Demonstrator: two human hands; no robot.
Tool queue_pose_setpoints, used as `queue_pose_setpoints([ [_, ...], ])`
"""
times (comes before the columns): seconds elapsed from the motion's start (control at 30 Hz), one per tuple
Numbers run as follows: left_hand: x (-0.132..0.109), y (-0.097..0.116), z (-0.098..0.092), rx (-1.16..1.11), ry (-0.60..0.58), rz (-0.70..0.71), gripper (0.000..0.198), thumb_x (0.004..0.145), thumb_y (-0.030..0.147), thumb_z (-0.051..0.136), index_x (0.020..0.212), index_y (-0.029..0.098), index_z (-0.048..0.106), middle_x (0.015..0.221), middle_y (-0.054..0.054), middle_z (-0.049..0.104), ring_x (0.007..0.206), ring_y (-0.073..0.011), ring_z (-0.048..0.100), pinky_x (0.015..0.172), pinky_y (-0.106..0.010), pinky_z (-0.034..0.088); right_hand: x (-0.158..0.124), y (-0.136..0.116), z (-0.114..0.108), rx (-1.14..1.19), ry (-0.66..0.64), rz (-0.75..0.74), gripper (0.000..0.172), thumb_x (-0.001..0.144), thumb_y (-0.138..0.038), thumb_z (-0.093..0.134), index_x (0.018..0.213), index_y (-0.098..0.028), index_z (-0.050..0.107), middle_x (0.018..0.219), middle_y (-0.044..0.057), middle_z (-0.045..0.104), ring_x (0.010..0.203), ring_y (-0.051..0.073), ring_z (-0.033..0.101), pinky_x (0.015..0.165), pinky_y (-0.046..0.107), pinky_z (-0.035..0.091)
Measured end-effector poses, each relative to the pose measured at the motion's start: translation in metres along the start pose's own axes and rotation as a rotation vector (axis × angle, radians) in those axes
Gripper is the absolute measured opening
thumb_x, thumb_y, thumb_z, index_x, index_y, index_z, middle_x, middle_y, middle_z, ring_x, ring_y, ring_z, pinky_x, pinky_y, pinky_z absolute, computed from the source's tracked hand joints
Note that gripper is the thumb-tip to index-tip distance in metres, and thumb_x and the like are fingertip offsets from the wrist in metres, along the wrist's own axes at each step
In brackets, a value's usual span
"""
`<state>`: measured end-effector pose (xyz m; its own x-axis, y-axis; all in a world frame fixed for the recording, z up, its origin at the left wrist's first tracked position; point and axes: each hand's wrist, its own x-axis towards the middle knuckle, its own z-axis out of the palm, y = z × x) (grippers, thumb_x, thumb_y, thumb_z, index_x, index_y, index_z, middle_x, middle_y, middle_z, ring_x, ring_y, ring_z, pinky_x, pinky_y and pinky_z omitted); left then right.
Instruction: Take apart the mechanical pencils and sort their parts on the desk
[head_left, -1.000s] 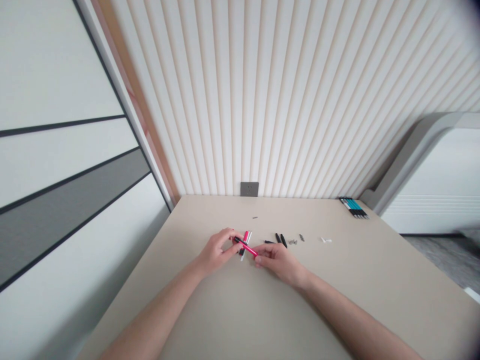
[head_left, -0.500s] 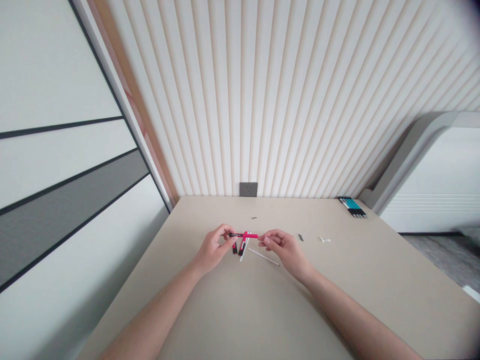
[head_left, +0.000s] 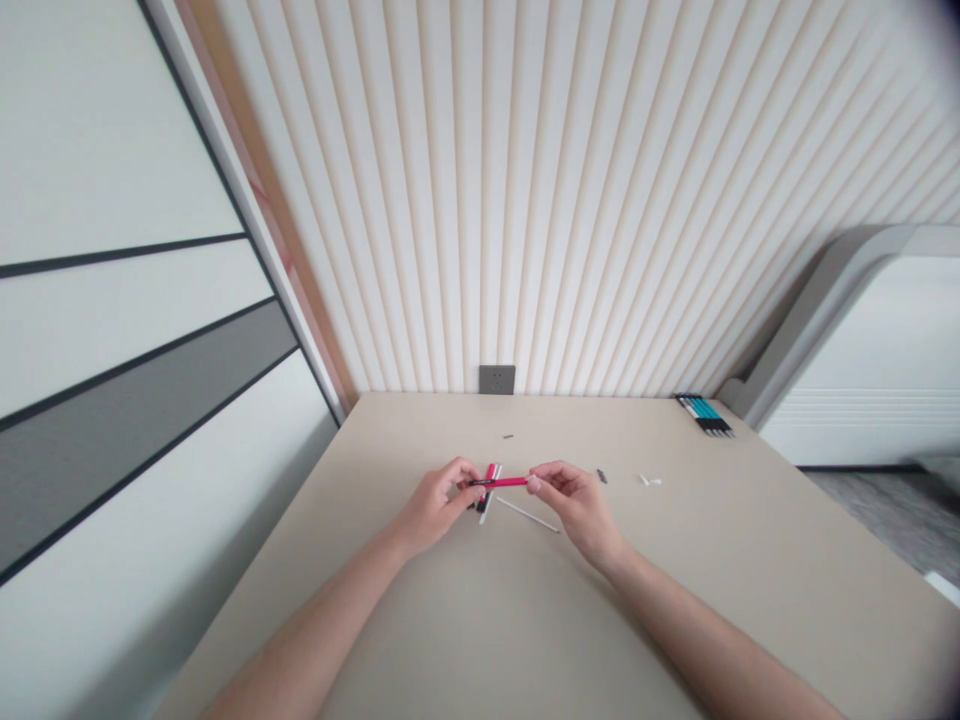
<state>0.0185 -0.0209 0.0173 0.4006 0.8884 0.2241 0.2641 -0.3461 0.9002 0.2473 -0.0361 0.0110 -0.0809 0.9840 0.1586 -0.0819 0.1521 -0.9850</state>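
A slim red and black pen (head_left: 511,482) is held level above the table between my two hands. My left hand (head_left: 439,505) is closed, pinching the black end between thumb and fingers. My right hand (head_left: 574,502) is closed too, its thumb and fingertips at the red end; whether a small part is pinched there I cannot make out. Below and behind the pen lie more red and black pen parts (head_left: 481,505), partly covered by it and my left fingers. Beside them is a thin white rod (head_left: 527,514), like a pen refill, with another slanting among the parts.
Small dark pieces (head_left: 602,476) and small white pieces (head_left: 649,480) lie right of my right hand. Another dark bit (head_left: 508,436) lies farther back. A row of teal and black pens (head_left: 705,415) sits at the table's back right corner. A socket (head_left: 496,379) is on the ribbed wall.
Both hands and the pen have moved slightly right and nearer to me. My right fingertips now meet the red end, where a small gap showed before.
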Motion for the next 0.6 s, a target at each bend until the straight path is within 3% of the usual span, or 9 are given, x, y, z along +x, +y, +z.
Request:
queue_pose_setpoints([
  [0.17,0.0,0.001,0.001,0.012,-0.091,0.008,0.021,0.09,0.033,0.058,0.105,0.019,0.064,0.096,-0.005,0.071,0.088,-0.0187,0.066,0.079,-0.029,0.051,-0.001,0.002,0.002,-0.096,-0.043,-0.028,0.031,0.076,-0.047,0.073,0.083,-0.018,0.065,0.074,0.002,0.063,0.065,0.014,0.054,0.062,0.027,0.043],
  [0.3,0.001,0.0,0.003,-0.129,-0.086,-0.039,0.023,0.092,0.035,0.057,0.102,0.016,0.064,0.089,-0.005,0.07,0.081,-0.0176,0.064,0.076,-0.029,0.05,-0.001,0.0,0.001,-0.228,-0.08,-0.108,0.041,0.076,-0.044,0.073,0.107,-0.02,0.062,0.083,0.002,0.064,0.072,0.015,0.056,0.068,0.028,0.045],
  [0.37,0.003,-0.002,0.002,-0.31,-0.036,-0.052,0.024,0.093,0.036,0.055,0.103,0.015,0.061,0.091,-0.007,0.069,0.078,-0.0167,0.063,0.074,-0.03,0.05,-0.001,-0.002,-0.003,-0.373,-0.102,-0.145,0.038,0.079,-0.041,0.07,0.11,-0.021,0.062,0.086,0.003,0.065,0.076,0.017,0.057,0.072,0.029,0.045],
  [0.47,0.006,-0.005,-0.003,-0.511,0.121,-0.009,0.026,0.093,0.04,0.053,0.102,0.016,0.056,0.096,-0.009,0.069,0.072,-0.0147,0.061,0.074,-0.031,0.05,-0.002,-0.005,-0.009,-0.723,-0.231,-0.2,0.015,0.084,-0.033,0.065,0.092,-0.021,0.068,0.087,0.004,0.066,0.084,0.018,0.058,0.077,0.03,0.043],
  [0.53,0.007,-0.008,-0.01,-0.462,0.216,0.019,0.028,0.093,0.042,0.053,0.103,0.016,0.055,0.099,-0.01,0.068,0.074,-0.0155,0.061,0.074,-0.032,0.049,-0.003,-0.004,-0.012,-0.921,-0.338,-0.203,0.01,0.086,-0.029,0.062,0.086,-0.021,0.069,0.086,0.004,0.065,0.084,0.019,0.058,0.077,0.029,0.042],
  [0.6,0.007,-0.011,-0.016,-0.175,0.231,0.035,0.026,0.094,0.04,0.052,0.104,0.016,0.056,0.097,-0.008,0.068,0.08,-0.0175,0.062,0.077,-0.032,0.049,-0.004,-0.001,-0.012,-1.033,-0.387,-0.168,0.01,0.087,-0.025,0.061,0.086,-0.021,0.069,0.084,0.004,0.064,0.081,0.017,0.058,0.073,0.027,0.041],
])
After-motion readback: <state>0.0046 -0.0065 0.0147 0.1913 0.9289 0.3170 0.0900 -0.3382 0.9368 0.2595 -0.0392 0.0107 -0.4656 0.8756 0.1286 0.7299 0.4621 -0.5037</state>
